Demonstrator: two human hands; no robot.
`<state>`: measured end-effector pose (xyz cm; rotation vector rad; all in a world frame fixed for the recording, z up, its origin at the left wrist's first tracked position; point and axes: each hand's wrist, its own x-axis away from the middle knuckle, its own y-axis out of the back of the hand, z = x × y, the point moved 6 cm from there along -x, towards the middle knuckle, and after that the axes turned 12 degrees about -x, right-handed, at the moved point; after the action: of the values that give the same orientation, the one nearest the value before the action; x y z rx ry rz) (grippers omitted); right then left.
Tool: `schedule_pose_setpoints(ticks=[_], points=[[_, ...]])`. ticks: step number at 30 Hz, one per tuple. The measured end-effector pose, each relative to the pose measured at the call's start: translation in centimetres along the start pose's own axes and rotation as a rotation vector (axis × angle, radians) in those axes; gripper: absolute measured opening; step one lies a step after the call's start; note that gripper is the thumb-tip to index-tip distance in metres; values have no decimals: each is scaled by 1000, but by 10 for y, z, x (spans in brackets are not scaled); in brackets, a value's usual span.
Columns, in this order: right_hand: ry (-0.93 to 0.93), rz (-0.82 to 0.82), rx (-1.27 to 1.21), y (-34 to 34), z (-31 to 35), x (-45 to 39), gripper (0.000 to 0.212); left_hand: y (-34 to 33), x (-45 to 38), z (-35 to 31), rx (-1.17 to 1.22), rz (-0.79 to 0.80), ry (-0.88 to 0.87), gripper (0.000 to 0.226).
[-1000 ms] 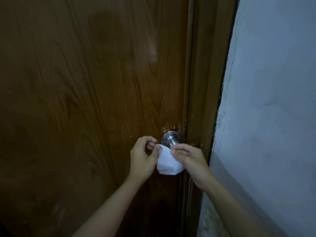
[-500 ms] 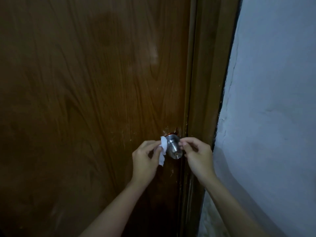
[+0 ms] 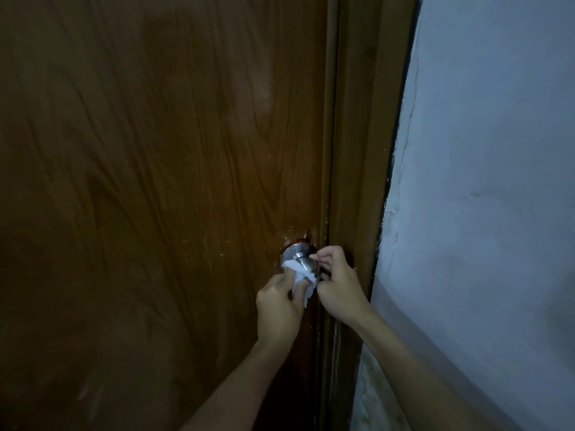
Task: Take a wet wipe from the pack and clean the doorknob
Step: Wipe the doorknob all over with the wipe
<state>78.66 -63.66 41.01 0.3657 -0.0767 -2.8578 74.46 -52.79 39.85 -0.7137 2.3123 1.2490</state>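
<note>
A round silver doorknob (image 3: pixel 299 256) sticks out of the brown wooden door (image 3: pixel 155 181) near its right edge. A white wet wipe (image 3: pixel 300 273) is pressed against the knob's lower left side and hangs a little below it. My left hand (image 3: pixel 278 306) holds the wipe from below, fingers pushing it onto the metal. My right hand (image 3: pixel 337 283) is at the knob's right side, fingers curled, pinching the wipe's right edge against the knob. The wipe pack is not in view.
A brown door frame (image 3: pixel 357 150) runs vertically just right of the knob. Beyond it stands a pale blue-white plastered wall (image 3: pixel 482 181) with a rough edge along the frame. The scene is dim.
The wipe went from hanging between both hands below the knob to being wrapped against the knob's left and underside. Both hands closed in on the knob.
</note>
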Motion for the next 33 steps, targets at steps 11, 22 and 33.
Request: schedule_pose_setpoints(ticks=[11, 22, 33], points=[[-30, 48, -47, 8, 5, 1, 38, -12, -14, -30, -520, 181, -487, 56], [-48, 33, -66, 9, -4, -2, 56, -19, 10, 11, 464, 137, 591, 11], [-20, 87, 41, 8, 3, 1, 53, -30, 11, 14, 884, 383, 905, 22]])
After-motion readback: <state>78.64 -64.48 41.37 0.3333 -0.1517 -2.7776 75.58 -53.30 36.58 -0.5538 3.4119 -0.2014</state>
